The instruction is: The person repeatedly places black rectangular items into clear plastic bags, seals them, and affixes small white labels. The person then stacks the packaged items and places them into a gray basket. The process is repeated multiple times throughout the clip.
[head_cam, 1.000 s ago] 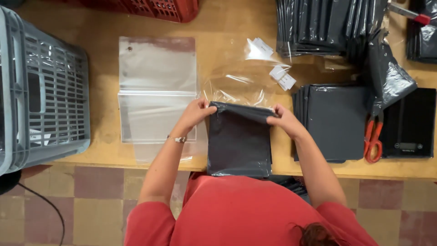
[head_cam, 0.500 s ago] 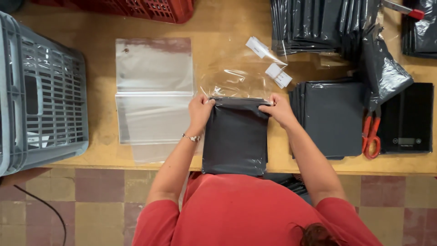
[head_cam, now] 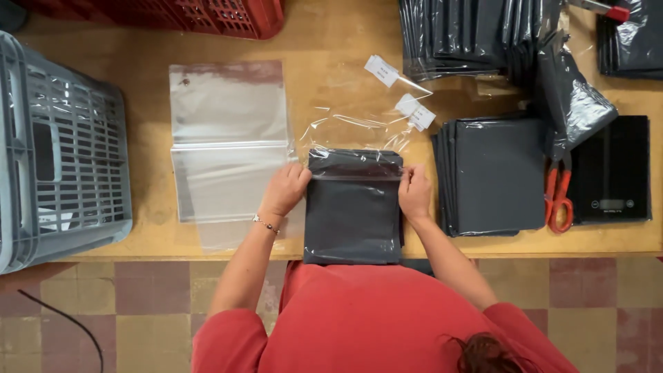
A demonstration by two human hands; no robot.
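We see 2 bare hands at work on a flat, dark grey folded stack of plastic sheets (head_cam: 353, 217) lying at the near edge of the worn, yellowish wooden table (head_cam: 331, 41), right in front of the person in the red top. The left hand (head_cam: 283, 190) pinches the stack's upper left corner, fingers closed on the mouth of a thin, clear crinkled plastic sleeve (head_cam: 359, 124). The right hand (head_cam: 414, 192) grips the upper right corner likewise, fingers clamped on sleeve and stack together. The far end of the stack already sits inside the sleeve; most of it lies bare toward the person.

We judge the step in hand to be bagging: the stack is only started into the sleeve. The next move would call for holding both edges of the mouth open and even, so the film slides over the corners without snagging.

To the left lie flat clear bags with a red-tinted top strip (head_cam: 228, 138), and beyond them a grey slatted plastic crate (head_cam: 62, 152). A red crate (head_cam: 207, 14) stands at the far edge. To the right sit a pile of dark grey packs (head_cam: 494, 176), orange-handled scissors (head_cam: 558, 197) and a black flat scale (head_cam: 615, 169). The floor is chequered tile in dull red and tan (head_cam: 138, 297).
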